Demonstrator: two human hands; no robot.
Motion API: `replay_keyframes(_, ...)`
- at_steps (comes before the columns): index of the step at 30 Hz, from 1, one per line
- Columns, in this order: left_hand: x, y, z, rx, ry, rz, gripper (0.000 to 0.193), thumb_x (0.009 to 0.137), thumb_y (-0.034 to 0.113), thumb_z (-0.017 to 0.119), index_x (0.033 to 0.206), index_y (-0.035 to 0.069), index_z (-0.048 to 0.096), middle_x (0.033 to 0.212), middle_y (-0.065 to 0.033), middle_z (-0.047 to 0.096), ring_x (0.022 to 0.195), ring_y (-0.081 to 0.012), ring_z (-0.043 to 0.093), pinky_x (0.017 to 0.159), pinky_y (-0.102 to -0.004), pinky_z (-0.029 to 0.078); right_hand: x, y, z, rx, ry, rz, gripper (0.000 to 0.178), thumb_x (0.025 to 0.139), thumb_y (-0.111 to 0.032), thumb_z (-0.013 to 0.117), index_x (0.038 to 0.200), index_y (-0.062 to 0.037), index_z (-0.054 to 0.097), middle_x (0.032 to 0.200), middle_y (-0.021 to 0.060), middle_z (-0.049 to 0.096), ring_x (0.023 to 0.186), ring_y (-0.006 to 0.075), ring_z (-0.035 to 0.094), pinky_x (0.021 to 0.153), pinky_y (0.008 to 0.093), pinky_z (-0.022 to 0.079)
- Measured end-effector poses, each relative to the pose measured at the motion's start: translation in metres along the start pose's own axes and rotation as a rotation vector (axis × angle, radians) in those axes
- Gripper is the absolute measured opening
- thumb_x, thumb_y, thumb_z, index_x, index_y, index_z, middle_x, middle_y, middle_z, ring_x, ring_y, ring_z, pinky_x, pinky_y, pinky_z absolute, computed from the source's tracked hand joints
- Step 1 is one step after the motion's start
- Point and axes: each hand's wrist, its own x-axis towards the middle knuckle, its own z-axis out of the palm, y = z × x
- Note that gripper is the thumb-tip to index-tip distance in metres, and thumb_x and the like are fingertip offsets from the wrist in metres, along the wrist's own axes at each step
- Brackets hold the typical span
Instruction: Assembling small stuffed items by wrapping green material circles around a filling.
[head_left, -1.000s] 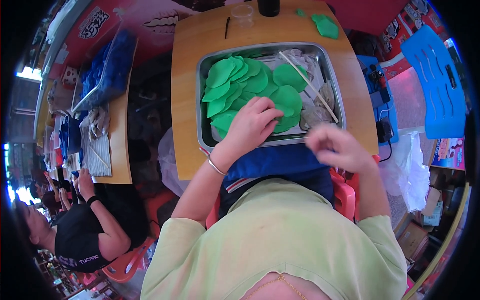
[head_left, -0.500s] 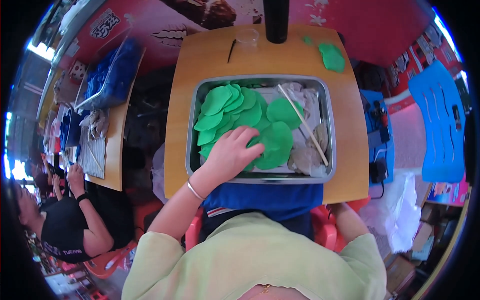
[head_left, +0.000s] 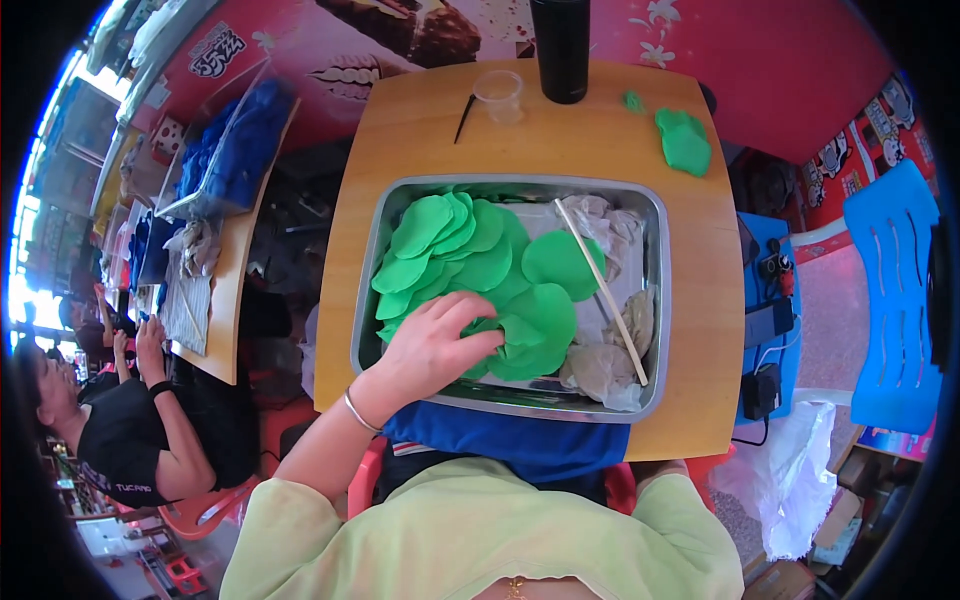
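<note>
Many thin, round green sheets (head_left: 487, 233) lie overlapping in a metal tray (head_left: 660, 300), fanned mostly over its left and middle parts. My left hand (head_left: 437, 342) reaches into the tray at the near side. Its thumb and fingers are pinched on the edge of a green sheet (head_left: 540, 330), which puckers at the fingertips. My right forearm goes down past the near table edge, and the hand itself is hidden. A light wooden stick (head_left: 605, 290) rests slantwise across the tray's right part. Beside it lie crumpled beige cloth or film pieces (head_left: 610, 370).
On the wooden table (head_left: 400, 120) stand a black cylinder (head_left: 560, 50) and a clear plastic cup (head_left: 500, 98), with a thin black tool (head_left: 465, 118) and a green lump (head_left: 684, 142). A blue chair (head_left: 895, 290) is at right. Another person (head_left: 150, 430) sits at left.
My left hand has closed on the edge of a green sheet, which is now bunched up at the fingertips. The whole view has shifted slightly, so the tray appears lower.
</note>
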Motion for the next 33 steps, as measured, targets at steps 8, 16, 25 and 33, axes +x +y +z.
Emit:
replay_keyframes(8,0.005,-0.005,-0.006,-0.004,-0.01,-0.009,0.021,0.069,0.012,0.071,0.083,0.009,0.055,0.098,-0.0058,0.056,0.095,-0.0261,0.058,0.075,-0.0372,0.05,0.108,-0.063,-0.099,0.075,-0.033,0.009,0.038,0.092,-0.034,0.046,0.118,-0.009,0.058,0.118,0.0134,0.06,0.113,0.0287,0.055,0.097,0.0398,0.041)
replay_keyframes(16,-0.003,-0.006,-0.01,-0.157,-0.052,-0.1,0.021,0.072,0.006,0.07,0.087,0.005,0.054,0.104,-0.0121,0.057,0.094,-0.0333,0.057,0.079,-0.038,0.048,0.105,-0.06,-0.086,0.118,-0.076,0.024,0.038,0.093,-0.035,0.046,0.118,-0.0089,0.058,0.117,0.0133,0.061,0.112,0.0286,0.055,0.097,0.0397,0.041)
replay_keyframes(25,-0.021,0.009,-0.036,-1.32,0.216,-0.568,0.014,0.091,0.013,0.062,0.098,0.007,0.051,0.089,0.0053,0.055,0.076,0.0001,0.049,0.063,-0.017,0.04,-0.025,0.038,0.047,0.161,-0.098,0.124,0.039,0.093,-0.036,0.045,0.118,-0.0088,0.059,0.116,0.0132,0.062,0.111,0.0286,0.056,0.097,0.0397,0.041)
replay_keyframes(33,-0.025,0.05,-0.008,-1.748,0.298,-0.361,0.019,0.085,0.002,0.066,0.087,0.008,0.048,0.095,0.0025,0.056,0.085,-0.0049,0.054,0.075,-0.0217,0.045,-0.105,-0.137,-0.097,0.981,0.283,-0.234,0.035,0.096,-0.018,0.048,0.128,-0.0023,0.045,0.095,0.0084,0.061,0.086,0.0154,0.061,0.072,0.027,0.049)
